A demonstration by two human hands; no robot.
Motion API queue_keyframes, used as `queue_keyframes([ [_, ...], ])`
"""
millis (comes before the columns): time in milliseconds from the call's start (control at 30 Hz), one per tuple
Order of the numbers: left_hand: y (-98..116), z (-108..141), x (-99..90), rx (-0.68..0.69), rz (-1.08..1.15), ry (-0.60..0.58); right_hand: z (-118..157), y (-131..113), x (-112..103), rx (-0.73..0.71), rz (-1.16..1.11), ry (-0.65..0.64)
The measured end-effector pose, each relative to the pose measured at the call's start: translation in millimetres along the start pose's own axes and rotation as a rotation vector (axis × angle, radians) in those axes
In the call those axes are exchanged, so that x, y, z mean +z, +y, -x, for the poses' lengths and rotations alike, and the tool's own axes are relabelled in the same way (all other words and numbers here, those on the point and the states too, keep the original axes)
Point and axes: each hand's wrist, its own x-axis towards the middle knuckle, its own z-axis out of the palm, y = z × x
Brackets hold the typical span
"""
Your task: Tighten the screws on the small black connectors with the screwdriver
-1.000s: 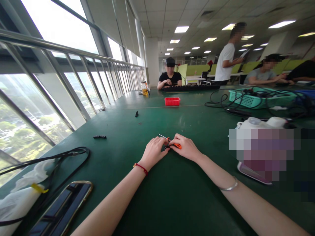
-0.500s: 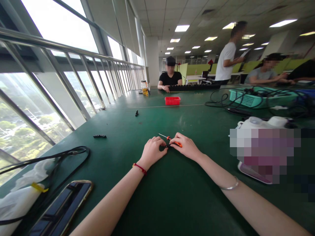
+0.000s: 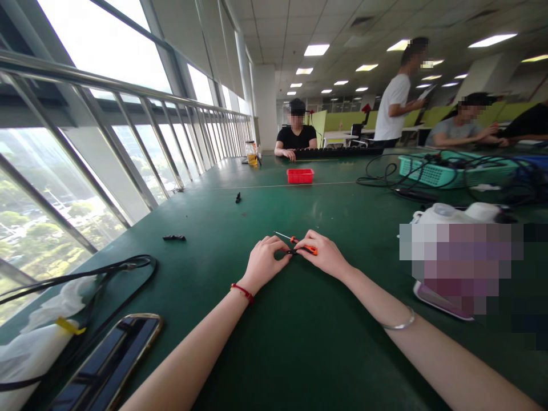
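Observation:
My left hand (image 3: pixel 266 260) is closed in a pinch on a small black piece (image 3: pixel 291 252). Close beside it, my right hand (image 3: pixel 323 254) is closed around an orange-and-black screwdriver (image 3: pixel 311 250). The screwdriver's thin metal shaft points away to the left, past my left fingertips, and part of its handle is hidden under my right fingers. My right fingertips meet the near end of the black piece; whether they grip it too, I cannot tell. Two more small black parts lie on the green table (image 3: pixel 274 337): one part (image 3: pixel 174 237) at left, another part (image 3: pixel 238 197) farther back.
A red bin (image 3: pixel 300 176) stands beyond my hands. At right are a teal basket (image 3: pixel 454 171) with black cables and a white container (image 3: pixel 440 214), partly blurred out. A phone (image 3: pixel 107 359) and cables (image 3: pixel 124 264) lie at left. A person (image 3: pixel 296 137) sits across the table.
My left fingers have shifted slightly around the small black piece, and the thumb and forefinger are closer to my right fingertips. The screwdriver stays in my right hand.

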Motion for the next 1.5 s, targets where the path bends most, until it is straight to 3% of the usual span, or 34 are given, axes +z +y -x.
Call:
queue_keyframes([
  [233,-4.3,-0.4,1.0,-0.016,0.047,-0.018,-1.2,1.7,1.5,0.048,-0.064,-0.005],
  [767,-0.7,-0.8,2.1,0.048,-0.045,-0.051,0.5,-4.5,-2.6,0.041,0.160,-0.118],
  [1167,-3.9,0.3,1.5,0.111,-0.059,-0.030,0.9,-8.6,-5.4,-0.054,0.215,-0.080],
  [1500,-1.6,-2.0,2.4,0.030,0.005,-0.046,1.0,-11.7,-3.4,-0.068,0.246,-0.061],
])
